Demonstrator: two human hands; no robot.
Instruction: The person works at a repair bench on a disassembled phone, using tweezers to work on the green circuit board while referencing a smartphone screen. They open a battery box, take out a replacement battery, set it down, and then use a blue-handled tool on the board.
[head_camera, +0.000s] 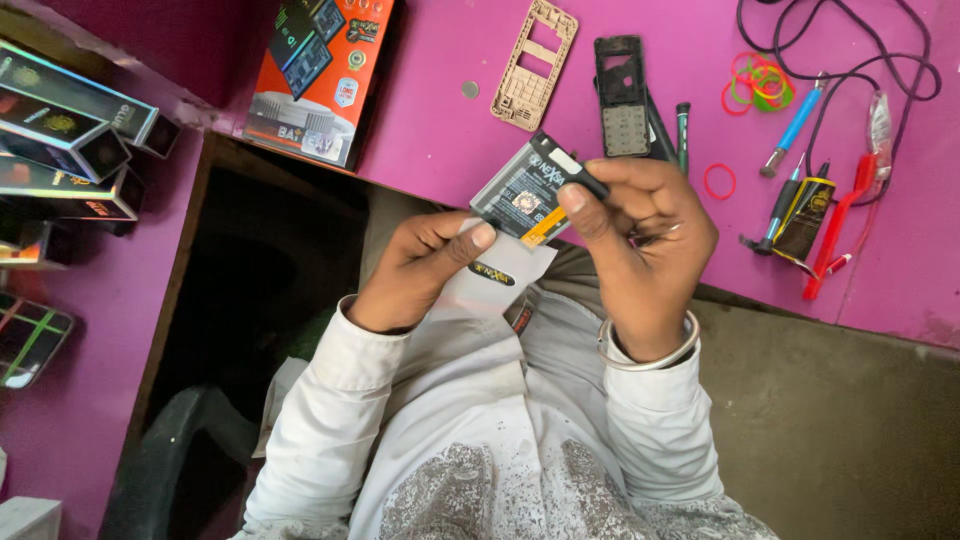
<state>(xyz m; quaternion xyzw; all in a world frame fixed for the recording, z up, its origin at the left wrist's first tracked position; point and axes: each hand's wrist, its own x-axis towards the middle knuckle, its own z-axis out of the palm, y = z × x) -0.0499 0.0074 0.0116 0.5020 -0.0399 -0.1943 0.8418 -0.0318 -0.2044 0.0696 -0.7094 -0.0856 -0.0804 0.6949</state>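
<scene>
— What did we have in our hands just then?

— Our right hand (640, 240) gripped a flat grey phone battery (525, 190) by its top edge, thumb on the face and fingers closed behind it; our left hand (420, 270) pinched the battery's lower corner between thumb and forefinger, and against that hand lay a clear plastic wrapper (495, 275) with a small dark label; whether the left fingers also held the wrapper, we could not tell.

— And where was the battery?

— Held up in front of our chest, just over the near edge of the purple table (440, 110); it touched nothing but our fingers and the wrapper.

— What lay on the table beyond it?

— A beige phone frame (535, 65) and a black phone housing (622, 95) side by side, apart from each other; a dark screwdriver (683, 135) just right of the housing; farther right a heap of coloured rubber bands (758, 82), a single red band (719, 181), a blue-handled tool (795, 125), a red tool (835, 235) and a tangle of black cable (850, 60).

— And to our left?

— An orange box (320, 75) at the table's edge; a stack of long boxes (70, 130) well off to the side.
</scene>
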